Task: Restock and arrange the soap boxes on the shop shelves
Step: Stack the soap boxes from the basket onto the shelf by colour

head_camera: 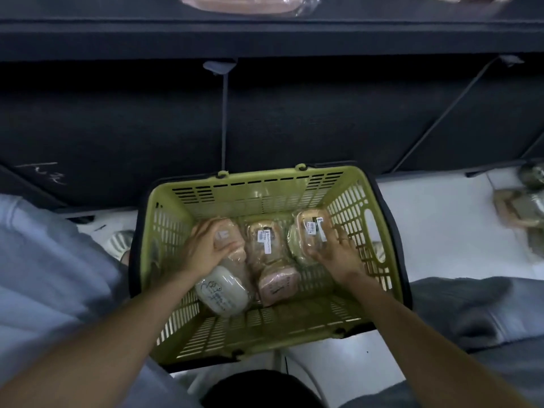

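basket (365,225): on the floor (435,231), in front of the shelf (265,39)
left hand (206,248): in the basket's left part, on the left box (232,240)
lower box (222,293): just below the left hand, nearest the person
middle boxes (265,242): between the hands, one behind another
right hand (338,254): in the basket's right part, on the right box (312,231)
floor boxes (521,213): right of the basket, well apart
shelf boxes (241,2): on the shelf, above
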